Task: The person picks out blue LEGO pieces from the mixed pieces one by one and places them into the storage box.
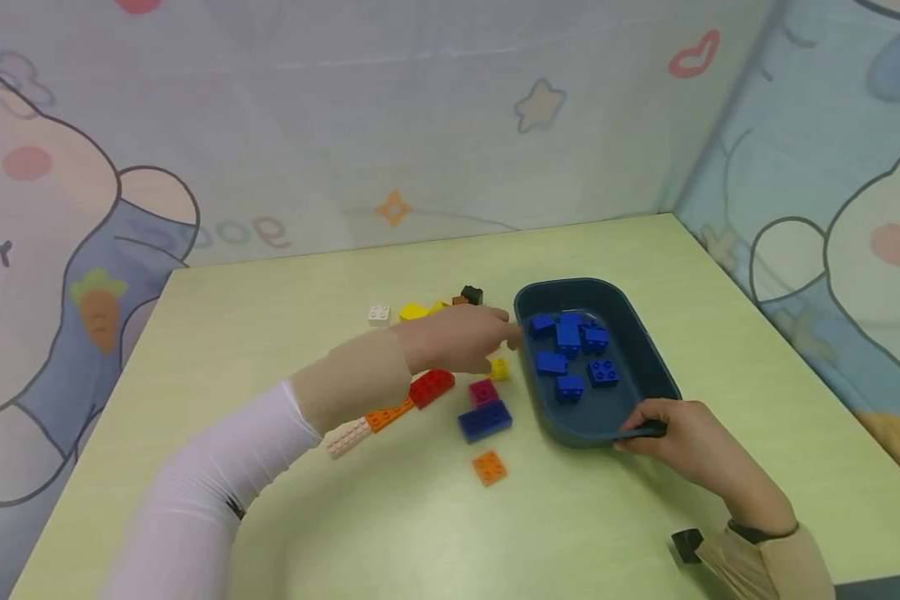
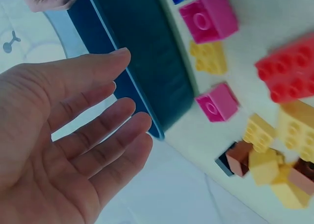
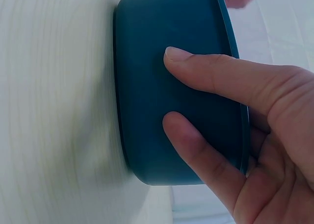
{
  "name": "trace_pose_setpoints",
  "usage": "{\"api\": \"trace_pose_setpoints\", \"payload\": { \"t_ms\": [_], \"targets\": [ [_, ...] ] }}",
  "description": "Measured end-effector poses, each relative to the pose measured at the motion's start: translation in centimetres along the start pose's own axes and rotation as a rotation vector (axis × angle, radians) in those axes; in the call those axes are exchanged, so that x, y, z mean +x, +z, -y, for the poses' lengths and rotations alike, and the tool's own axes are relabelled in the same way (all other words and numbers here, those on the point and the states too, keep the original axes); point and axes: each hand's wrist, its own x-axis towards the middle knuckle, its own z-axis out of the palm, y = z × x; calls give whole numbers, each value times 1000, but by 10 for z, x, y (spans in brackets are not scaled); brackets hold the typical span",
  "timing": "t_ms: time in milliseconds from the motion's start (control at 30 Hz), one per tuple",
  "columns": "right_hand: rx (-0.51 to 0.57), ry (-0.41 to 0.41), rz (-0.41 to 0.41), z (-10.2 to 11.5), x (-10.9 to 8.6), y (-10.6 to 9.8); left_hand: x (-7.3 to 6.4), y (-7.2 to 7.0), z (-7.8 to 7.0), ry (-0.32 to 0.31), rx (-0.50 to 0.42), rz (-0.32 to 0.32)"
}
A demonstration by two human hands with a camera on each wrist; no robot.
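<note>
A dark teal tray (image 1: 648,354) with several blue bricks (image 1: 567,337) inside stands on the table. My right hand (image 1: 686,437) pinches its near right rim; in the right wrist view the thumb and a finger lie along the tray's outer wall (image 3: 162,99). At the tray's left side is my left hand (image 1: 465,337), its fingers loosely extended by the rim. In the left wrist view, this hand (image 2: 73,136) has nothing in its palm; whether the fingertips touch the rim I cannot tell.
Left of the tray lie a dark blue brick (image 1: 485,421), a magenta brick (image 1: 483,392), a red brick (image 1: 431,387) and orange bricks (image 1: 489,468). Yellow bricks (image 1: 414,312), a white brick (image 1: 379,315) and a black brick (image 1: 472,294) lie farther back. A printed cloth (image 1: 450,133) hangs behind.
</note>
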Motion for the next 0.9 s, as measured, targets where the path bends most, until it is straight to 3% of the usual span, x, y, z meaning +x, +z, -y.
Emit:
{"api": "trace_pose_setpoints", "payload": {
  "t_ms": [200,367,567,900],
  "targets": [
    [-4,2,4,0,-1,-1,-22,1,9,-17,-22,-20],
    [-14,7,3,-1,-2,-1,-33,2,11,-36,-93,-19],
    [-24,3,-1,0,-1,-1,-38,6,4,-56,-121,15],
    [-26,-1,0,2,1,-1,-38,27,-5,20,-107,70]
  ]
}}
